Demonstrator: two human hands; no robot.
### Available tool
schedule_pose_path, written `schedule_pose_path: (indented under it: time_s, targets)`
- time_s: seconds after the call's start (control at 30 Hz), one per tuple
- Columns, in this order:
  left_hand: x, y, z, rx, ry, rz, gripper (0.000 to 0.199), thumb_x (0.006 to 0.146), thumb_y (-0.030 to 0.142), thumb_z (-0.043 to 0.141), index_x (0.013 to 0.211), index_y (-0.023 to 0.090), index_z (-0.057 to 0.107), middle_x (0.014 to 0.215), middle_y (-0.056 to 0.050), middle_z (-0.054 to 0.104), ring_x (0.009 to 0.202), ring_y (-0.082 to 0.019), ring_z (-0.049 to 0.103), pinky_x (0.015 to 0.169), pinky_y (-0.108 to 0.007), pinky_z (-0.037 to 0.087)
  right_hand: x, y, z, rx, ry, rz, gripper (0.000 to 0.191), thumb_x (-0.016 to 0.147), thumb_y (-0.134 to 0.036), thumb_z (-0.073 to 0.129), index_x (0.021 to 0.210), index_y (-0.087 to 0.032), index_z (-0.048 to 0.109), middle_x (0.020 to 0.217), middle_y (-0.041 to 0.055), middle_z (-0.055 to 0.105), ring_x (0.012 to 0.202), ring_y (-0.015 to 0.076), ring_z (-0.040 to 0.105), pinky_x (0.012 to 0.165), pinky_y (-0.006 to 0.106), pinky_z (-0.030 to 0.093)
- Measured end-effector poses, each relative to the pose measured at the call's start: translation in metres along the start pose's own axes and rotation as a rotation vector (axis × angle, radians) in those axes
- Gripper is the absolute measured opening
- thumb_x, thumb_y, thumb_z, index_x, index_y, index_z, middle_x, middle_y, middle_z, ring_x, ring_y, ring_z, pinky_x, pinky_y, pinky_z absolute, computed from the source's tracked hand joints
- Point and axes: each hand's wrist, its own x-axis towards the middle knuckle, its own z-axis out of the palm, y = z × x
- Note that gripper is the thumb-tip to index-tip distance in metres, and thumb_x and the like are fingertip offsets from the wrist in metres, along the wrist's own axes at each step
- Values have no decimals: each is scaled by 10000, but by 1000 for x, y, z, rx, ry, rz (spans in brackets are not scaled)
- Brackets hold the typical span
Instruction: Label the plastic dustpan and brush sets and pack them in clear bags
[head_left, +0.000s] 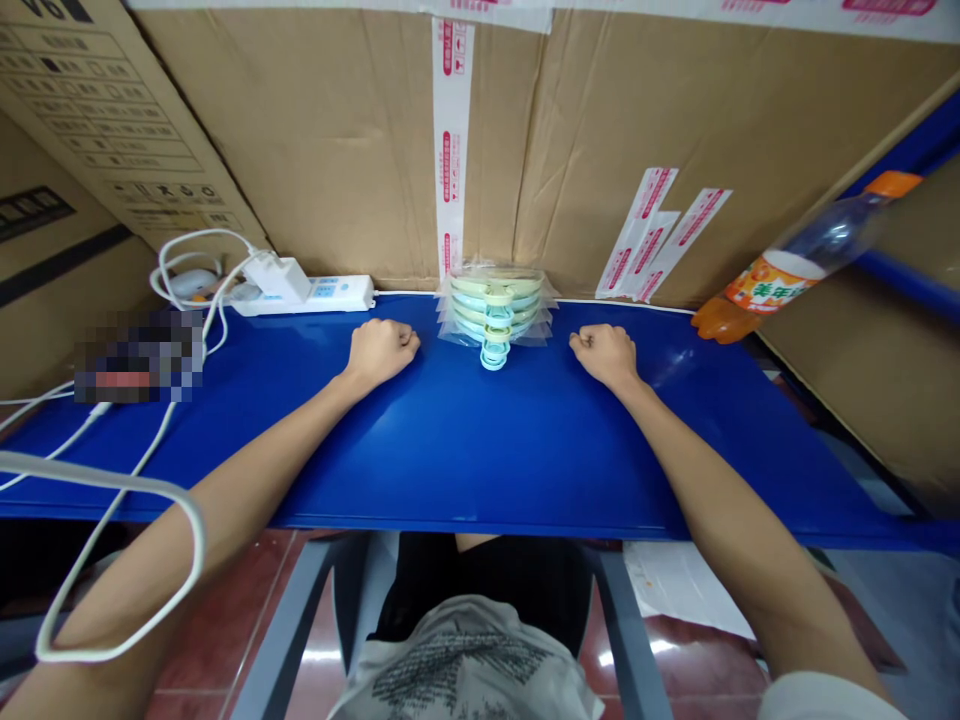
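Note:
A stack of pale green and light blue curved plastic pieces with ring-shaped ends (496,305), wrapped in clear plastic bags, lies at the back middle of the blue table (480,450). What kind of item they are I cannot tell. To the left of the stack my left hand (381,350) rests on the table in a fist, apart from the bags. My right hand (606,354) is likewise closed in a fist on the right side of the stack, not touching it. Nothing shows in either hand.
A white power strip (337,293) with a plugged-in adapter and white cables stands back left, near a pixelated object (139,355). An orange-capped drink bottle (795,265) leans at the right. Cardboard (337,150) walls the back and sides. A white cable loop (191,590) hangs over my left forearm.

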Motion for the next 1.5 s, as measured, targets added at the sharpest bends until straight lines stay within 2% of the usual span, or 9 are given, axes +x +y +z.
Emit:
schedule_pose_path:
  time_s: [0.33,0.57,0.73,0.83,0.93,1.03,1.2,1.33,1.5]
  targets:
    - [-1,2,-1,18,-5,3,369,999,347,509,653,228,563,775,-92,739,809,-280,698,627,-340,288,-2,-1,-2,-20,8,-4,363,983,-389,587,651,-243,587,791,80,749,769,251,658,644,333,305]
    - [1,1,0,20,0,15,374,999,350,500,655,229,585,753,-93,728,789,-284,700,625,-349,284,-2,0,-1,113,66,31,359,976,-397,583,657,-248,515,751,66,717,757,246,647,645,337,318]
    - [-1,2,-1,14,-1,21,366,998,344,502,666,228,606,778,-100,747,803,-289,712,627,-347,296,-11,-7,-15,348,321,-83,121,977,-341,547,930,-239,593,814,41,722,730,211,662,753,326,442]
    - [-2,3,-3,0,-6,21,367,1002,341,505,670,227,611,791,-100,760,815,-284,719,628,-338,308,-29,-30,-34,432,390,-228,239,1004,-373,509,1165,-215,590,989,56,734,681,183,633,787,336,505]
    - [-2,4,-3,-14,-16,32,366,999,347,511,671,229,624,804,-105,768,828,-293,728,638,-336,331,-49,-67,-54,412,319,-423,459,964,-458,610,1357,-229,554,1299,107,676,738,182,662,812,369,554]
    - [-2,4,-3,-29,-14,31,372,1002,353,508,679,230,646,808,-114,765,841,-310,737,651,-344,351,-58,-102,-68,232,211,-554,699,889,-477,716,1515,-245,509,1509,162,548,812,226,696,737,395,546]
    - [-3,5,-4,-42,-21,33,371,1004,354,509,692,228,663,802,-116,764,865,-314,750,661,-345,358,-53,-128,-75,-37,103,-615,631,904,-341,635,1516,-213,547,1504,171,561,811,251,693,665,379,455]
    - [-5,8,-6,-52,-35,45,370,1007,350,508,713,231,698,825,-127,777,888,-328,754,681,-349,397,-53,-135,-77,-144,56,-654,636,914,-241,580,1549,-260,543,1479,158,602,754,215,663,641,351,375]
    - [-7,11,-10,-62,-36,51,354,1005,333,513,727,223,702,859,-134,794,901,-330,755,684,-352,392,-50,-139,-77,-232,30,-714,620,914,-197,607,1530,-263,597,1386,143,697,825,254,695,661,335,348]
